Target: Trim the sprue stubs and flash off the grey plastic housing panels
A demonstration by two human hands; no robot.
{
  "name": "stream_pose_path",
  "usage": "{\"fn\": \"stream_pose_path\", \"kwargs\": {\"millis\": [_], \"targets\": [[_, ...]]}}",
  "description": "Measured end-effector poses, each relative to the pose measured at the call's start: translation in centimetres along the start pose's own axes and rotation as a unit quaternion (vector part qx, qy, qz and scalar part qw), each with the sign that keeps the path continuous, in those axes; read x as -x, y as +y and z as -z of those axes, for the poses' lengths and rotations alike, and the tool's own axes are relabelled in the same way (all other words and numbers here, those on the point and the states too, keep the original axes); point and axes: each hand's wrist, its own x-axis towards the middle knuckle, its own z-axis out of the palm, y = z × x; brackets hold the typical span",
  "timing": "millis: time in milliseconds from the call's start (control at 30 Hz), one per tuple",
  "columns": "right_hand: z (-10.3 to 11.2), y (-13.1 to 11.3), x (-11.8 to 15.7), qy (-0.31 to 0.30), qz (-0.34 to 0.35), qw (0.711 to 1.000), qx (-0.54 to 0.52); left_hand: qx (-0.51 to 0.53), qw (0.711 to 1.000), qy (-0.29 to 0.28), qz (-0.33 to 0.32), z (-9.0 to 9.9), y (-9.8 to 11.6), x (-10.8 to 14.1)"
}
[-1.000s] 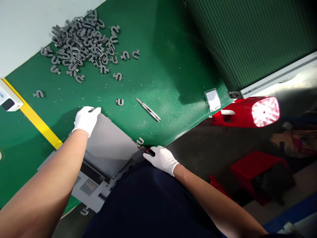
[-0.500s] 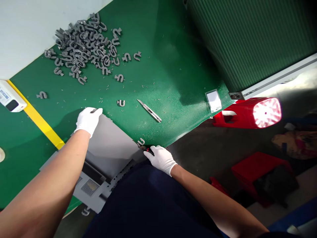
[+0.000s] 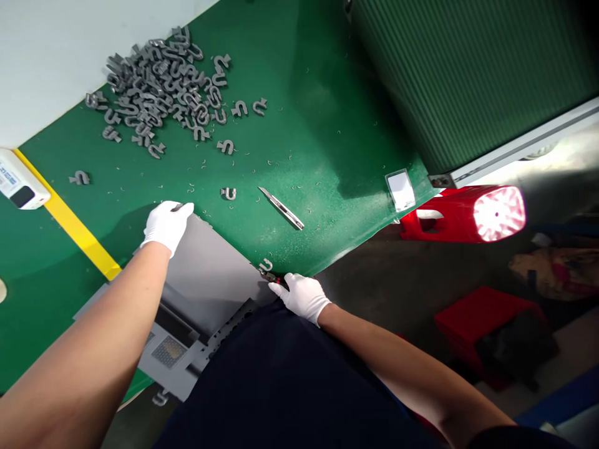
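My left hand (image 3: 167, 226), in a white glove, grips the far left corner of a grey panel (image 3: 210, 268), its fingers closed on that edge. In my right hand (image 3: 302, 295), also gloved, are pliers (image 3: 270, 276) with dark and red handles. The jaws of the pliers are at the panel's right corner, by a small grey U-shaped clip (image 3: 266, 265). Whether the jaws are closed on the clip I cannot tell. A slim utility knife (image 3: 281, 209) lies on the green mat beyond the panel.
A heap of grey U-shaped clips (image 3: 159, 87) lies at the back left of the green mat (image 3: 318, 125), with several loose ones nearby. A white device (image 3: 21, 181) sits at far left by yellow tape (image 3: 82, 231). A lit red lamp (image 3: 463, 214) is beyond the right edge.
My right hand and the pliers have shifted very slightly to the left. My left hand still grips the panel in the same place.
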Motion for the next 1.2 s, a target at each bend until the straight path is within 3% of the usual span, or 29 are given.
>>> {"fn": "stream_pose_path", "kwargs": {"millis": [233,667,967,1033,1100,1133,1200], "targets": [[0.4,-1.0,0.0,0.017,-0.006,1.0,0.017,0.002,1.0,0.005,-0.01,-0.1,-0.2,-0.1],[0.6,-1.3,-1.0,-0.021,-0.009,1.0,-0.012,0.004,1.0,-0.006,-0.003,0.0,-0.2,-0.1],[0.5,-0.1,-0.8,-0.032,-0.017,0.995,-0.088,-0.02,1.0,-0.021,-0.003,1.1,0.4,0.1],[0.9,0.7,-0.4,-0.028,-0.027,0.991,-0.128,-0.063,0.998,0.004,-0.009,1.4,1.1,0.5],[1.5,1.6,0.0,-0.021,-0.042,0.983,-0.176,-0.144,0.985,0.047,-0.084,1.2,2.2,1.8],[1.7,2.0,0.2,-0.016,-0.051,0.978,-0.201,-0.186,0.969,0.034,-0.161,0.8,2.9,2.8],[2.0,2.7,0.4,-0.005,-0.07,0.965,-0.253,-0.258,0.894,-0.095,-0.353,-0.6,4.1,5.3]]}}
